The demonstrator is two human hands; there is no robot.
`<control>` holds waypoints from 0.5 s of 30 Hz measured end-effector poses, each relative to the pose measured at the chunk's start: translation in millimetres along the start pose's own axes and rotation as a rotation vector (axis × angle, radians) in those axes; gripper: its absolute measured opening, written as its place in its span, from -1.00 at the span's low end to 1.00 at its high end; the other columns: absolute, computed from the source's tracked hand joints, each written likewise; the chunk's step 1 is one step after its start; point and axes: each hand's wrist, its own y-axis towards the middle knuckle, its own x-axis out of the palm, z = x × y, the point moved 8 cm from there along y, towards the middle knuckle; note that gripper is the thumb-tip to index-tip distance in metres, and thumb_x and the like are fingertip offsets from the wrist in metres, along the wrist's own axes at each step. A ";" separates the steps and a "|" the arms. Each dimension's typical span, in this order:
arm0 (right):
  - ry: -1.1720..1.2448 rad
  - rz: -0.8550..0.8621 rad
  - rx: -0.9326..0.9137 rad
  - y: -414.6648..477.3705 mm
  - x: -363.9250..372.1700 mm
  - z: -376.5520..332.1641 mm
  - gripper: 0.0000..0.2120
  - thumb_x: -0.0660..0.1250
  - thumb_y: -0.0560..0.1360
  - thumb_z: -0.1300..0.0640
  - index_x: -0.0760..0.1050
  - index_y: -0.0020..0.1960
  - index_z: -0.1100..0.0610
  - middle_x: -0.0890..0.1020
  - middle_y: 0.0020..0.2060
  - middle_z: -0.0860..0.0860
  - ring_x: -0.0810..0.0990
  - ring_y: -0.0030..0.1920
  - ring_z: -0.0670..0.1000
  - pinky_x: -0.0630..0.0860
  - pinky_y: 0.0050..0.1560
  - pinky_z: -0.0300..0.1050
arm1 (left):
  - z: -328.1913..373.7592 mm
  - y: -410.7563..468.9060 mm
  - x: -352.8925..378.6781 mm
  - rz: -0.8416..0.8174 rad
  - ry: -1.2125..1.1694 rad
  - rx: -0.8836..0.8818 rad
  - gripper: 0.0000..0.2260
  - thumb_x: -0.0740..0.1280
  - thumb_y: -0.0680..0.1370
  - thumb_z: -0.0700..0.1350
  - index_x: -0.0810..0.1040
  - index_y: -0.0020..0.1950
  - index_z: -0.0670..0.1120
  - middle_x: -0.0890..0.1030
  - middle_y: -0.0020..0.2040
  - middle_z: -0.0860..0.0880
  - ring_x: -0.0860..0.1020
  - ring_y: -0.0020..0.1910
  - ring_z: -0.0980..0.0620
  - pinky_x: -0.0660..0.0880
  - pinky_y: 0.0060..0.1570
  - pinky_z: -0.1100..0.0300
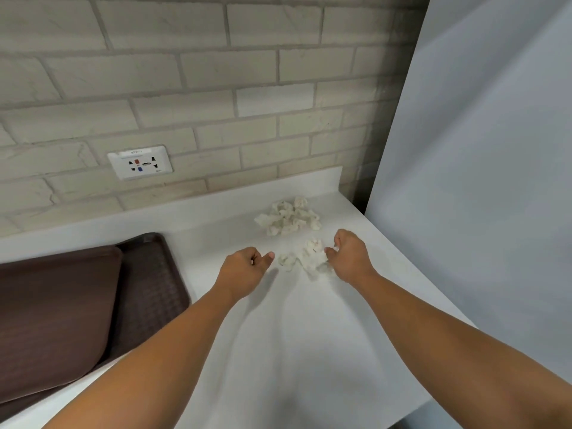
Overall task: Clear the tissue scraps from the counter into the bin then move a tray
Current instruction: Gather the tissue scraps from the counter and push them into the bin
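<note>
White tissue scraps lie on the white counter. A larger pile of scraps sits near the back wall, and a smaller cluster lies in front of it. My right hand is at the right side of the smaller cluster, its curled fingers and thumb pinching the scraps there. My left hand hovers just left of that cluster with its fingers curled into a fist, thumb pointing at the scraps, holding nothing. A dark brown tray lies at the left with a second brown tray on it. No bin is in view.
A brick-pattern wall with a white socket plate runs behind the counter. A tall pale panel stands along the counter's right edge. The counter's front edge falls away at the lower right.
</note>
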 end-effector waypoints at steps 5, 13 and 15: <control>-0.058 -0.077 0.051 -29.1 2.0 38.0 -0.71 0.17 0.42 0.42 0.24 -0.30 0.07 0.51 -0.26 0.14 0.49 -0.25 0.14 0.42 -0.25 -0.03 | 4.5 -9.6 7.7 0.007 -0.030 -0.025 -0.63 0.35 0.56 0.14 0.42 -0.22 -0.13 0.50 -0.33 -0.02 0.48 -0.31 -0.02 0.41 -0.31 0.18; -0.111 -0.178 0.024 -76.0 9.0 87.2 -0.79 0.22 0.60 -0.05 0.36 0.10 0.07 0.54 -0.19 -0.01 0.50 -0.23 0.02 0.43 -0.16 -0.09 | 12.4 -29.3 41.4 -0.075 -0.069 -0.047 -0.75 0.45 0.51 -0.08 0.39 -0.19 -0.08 0.54 -0.23 -0.06 0.66 -0.33 -0.13 0.35 -0.55 0.28; -0.188 -0.208 -0.009 -80.9 15.4 91.0 -0.51 0.27 0.50 -0.28 0.38 0.29 -0.01 0.56 0.01 -0.05 0.54 -0.02 0.01 0.49 0.04 -0.07 | 11.6 -30.2 48.6 -0.067 -0.028 -0.020 -0.78 0.45 0.50 -0.09 0.41 -0.20 -0.03 0.56 -0.20 -0.08 0.62 -0.30 -0.17 0.40 -0.46 0.23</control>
